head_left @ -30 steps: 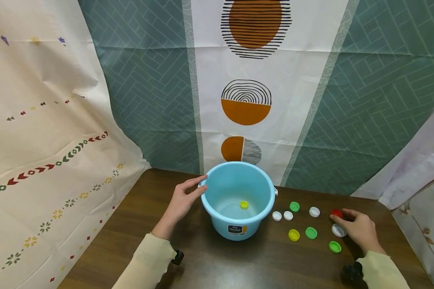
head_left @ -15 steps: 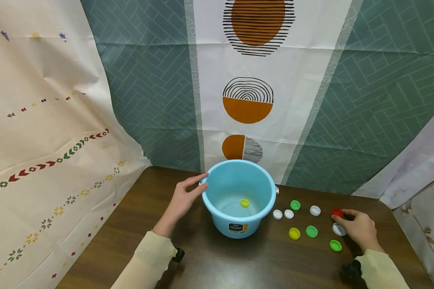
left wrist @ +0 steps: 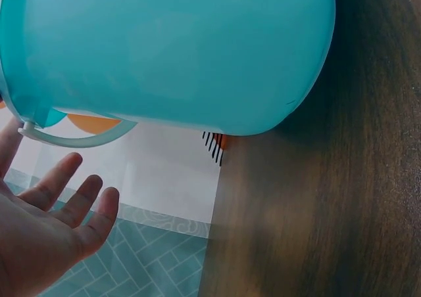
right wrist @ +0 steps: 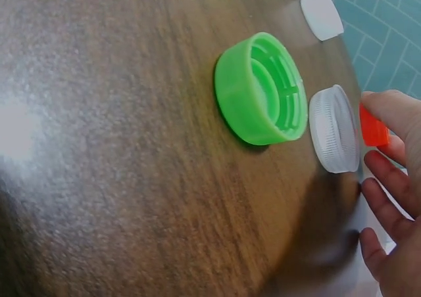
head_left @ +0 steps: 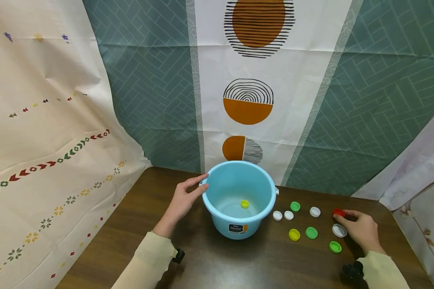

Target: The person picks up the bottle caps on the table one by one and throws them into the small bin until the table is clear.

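At the middle of the table a light-blue bucket [head_left: 235,228] stands upright with a yellow cap [head_left: 244,204] inside on its bottom. My left hand [head_left: 182,200] holds the bucket's left rim between thumb and index finger; its other fingers [left wrist: 79,198] spread loosely beside the white handle [left wrist: 85,139]. Over at the right, my right hand [head_left: 361,230] pinches a red bottle cap [head_left: 338,213] between thumb and index finger. Close by lie a clear white cap [head_left: 339,230] and a bright green cap [right wrist: 260,90], hollow side showing in the right wrist view.
Between bucket and right hand lie another yellow cap [head_left: 294,235], two green caps, one of them a middle green cap [head_left: 311,233], and several white caps, such as this white cap [head_left: 315,212]. Patterned cloth [head_left: 148,80] hangs behind the brown table [head_left: 217,267].
My right hand, pinching the red cap, has shifted slightly right. The left hand has stayed at the bucket's rim. The whole view has tilted a little.
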